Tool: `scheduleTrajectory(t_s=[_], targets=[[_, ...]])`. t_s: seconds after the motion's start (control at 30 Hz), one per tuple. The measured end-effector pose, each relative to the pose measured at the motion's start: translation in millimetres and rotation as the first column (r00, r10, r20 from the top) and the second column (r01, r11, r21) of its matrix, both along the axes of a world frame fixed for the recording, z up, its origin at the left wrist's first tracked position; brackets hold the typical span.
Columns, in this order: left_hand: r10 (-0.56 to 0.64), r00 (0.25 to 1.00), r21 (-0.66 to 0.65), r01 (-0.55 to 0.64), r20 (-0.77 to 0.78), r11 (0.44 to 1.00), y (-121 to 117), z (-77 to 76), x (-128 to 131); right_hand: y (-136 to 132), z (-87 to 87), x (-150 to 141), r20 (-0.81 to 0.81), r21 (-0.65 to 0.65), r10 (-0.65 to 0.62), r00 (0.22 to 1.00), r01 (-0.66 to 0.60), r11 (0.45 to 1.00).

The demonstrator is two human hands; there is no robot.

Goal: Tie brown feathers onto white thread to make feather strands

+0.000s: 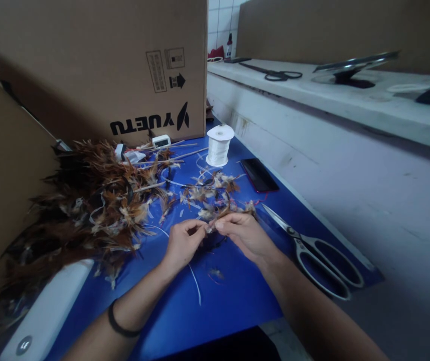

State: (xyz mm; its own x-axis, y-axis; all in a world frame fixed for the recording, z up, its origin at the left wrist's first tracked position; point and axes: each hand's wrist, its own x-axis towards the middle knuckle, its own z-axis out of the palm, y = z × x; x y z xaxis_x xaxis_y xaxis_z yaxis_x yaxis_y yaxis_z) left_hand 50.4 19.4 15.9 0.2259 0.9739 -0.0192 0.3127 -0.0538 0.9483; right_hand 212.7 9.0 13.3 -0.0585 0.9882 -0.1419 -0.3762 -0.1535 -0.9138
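Fingertips of my left hand (187, 239) and my right hand (243, 231) meet over the blue table, both pinching a small bunch of brown and white feathers (210, 227). Reddish thread shows at the feathers' base, though the fingers partly cover it. Just beyond my hands lie more loose feathers (203, 193) and bits of clear strip. To the left spreads a big heap of brown feathers (102, 195). A thin white cord (195, 281) runs under my left wrist. Large scissors (312, 250) rest to the right of my right hand, blades pointing away.
Behind the feathers stands a cardboard box (87, 60). A spool of white ribbon (218, 146) and a dark phone (259, 175) sit toward the back right. At left front lies a white device (49, 311). A ledge (335, 95) on the right bears black scissors (275, 74).
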Motion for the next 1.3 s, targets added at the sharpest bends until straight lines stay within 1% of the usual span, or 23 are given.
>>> scheduleTrajectory(t_s=[0.07,0.13,0.2,0.23,0.3,0.4,0.5,0.57,0.63,0.7,0.8,0.9,1.0,1.07,1.1,1.17,1.23,1.3], targets=[[0.023,1.000,0.015,-0.023,0.004,1.000,2.4,2.1,-2.1,-0.4,1.7,1.3,0.115,0.031,-0.026,0.993,0.023,0.999],[0.032,0.999,0.045,-0.031,-0.010,0.999,2.9,3.8,-3.7,-0.8,3.2,1.5,0.246,0.071,-0.083,0.966,0.067,0.995],[0.017,0.999,0.083,-0.014,-0.038,0.996,0.8,4.5,-3.5,-1.2,3.8,0.4,0.338,0.105,-0.141,0.930,0.111,0.988],[0.001,0.999,0.102,0.004,-0.051,0.995,-1.1,4.4,-2.7,-1.4,3.6,-0.4,0.358,0.119,-0.168,0.919,0.133,0.984],[-0.040,0.997,0.127,0.048,-0.064,0.991,-5.9,3.7,0.3,-1.4,2.8,-2.0,0.349,0.131,-0.209,0.913,0.173,0.976],[-0.089,0.995,0.094,0.093,-0.044,0.991,-11.8,1.1,5.8,-0.8,1.0,-3.0,0.237,0.098,-0.210,0.948,0.192,0.976],[-0.089,0.996,-0.012,0.089,-0.003,0.996,-11.7,-1.3,8.4,-0.2,0.2,-1.7,0.069,0.025,-0.122,0.990,0.121,0.992],[-0.060,0.998,-0.074,0.061,0.014,0.995,-8.2,-1.8,7.3,-0.4,0.7,0.1,0.017,-0.006,-0.037,0.999,0.037,0.999],[-0.022,1.000,-0.096,0.024,0.016,0.995,-3.7,-0.9,4.5,-0.9,2.2,1.9,0.048,-0.004,0.018,0.999,-0.018,1.000],[0.008,1.000,-0.074,-0.007,0.013,0.997,0.0,0.9,1.1,-1.6,4.2,3.1,0.128,0.020,0.019,0.992,-0.022,1.000],[0.018,1.000,0.018,-0.018,-0.011,1.000,0.7,4.1,-2.1,-2.4,6.3,2.5,0.270,0.059,-0.050,0.962,0.035,0.998],[-0.020,0.997,0.131,0.030,-0.072,0.991,-5.1,6.2,0.3,-2.3,5.5,0.2,0.349,0.087,-0.130,0.928,0.106,0.991],[-0.086,0.988,0.194,0.110,-0.128,0.975,-13.0,5.0,6.3,-1.6,3.2,-0.6,0.297,0.098,-0.187,0.936,0.165,0.981],[-0.112,0.986,0.167,0.132,-0.123,0.977,-15.9,1.9,9.3,-1.3,2.6,0.3,0.201,0.078,-0.183,0.962,0.170,0.982],[-0.116,0.987,0.135,0.131,-0.110,0.982,-16.0,0.1,9.9,-1.2,2.8,1.1,0.147,0.061,-0.160,0.976,0.153,0.986],[-0.105,0.991,0.075,0.111,-0.082,0.991,-13.5,-3.1,8.9,-1.6,3.9,2.7,0.069,0.037,-0.081,0.994,0.078,0.996],[-0.076,0.995,0.041,0.079,-0.063,0.996,-8.4,-4.4,5.5,-2.3,5.7,3.7,0.066,0.033,0.003,0.998,-0.005,0.999],[-0.039,0.998,0.033,0.041,-0.051,0.999,-2.8,-3.4,1.4,-3.3,7.5,3.8,0.125,0.041,0.040,0.991,-0.045,0.998]])
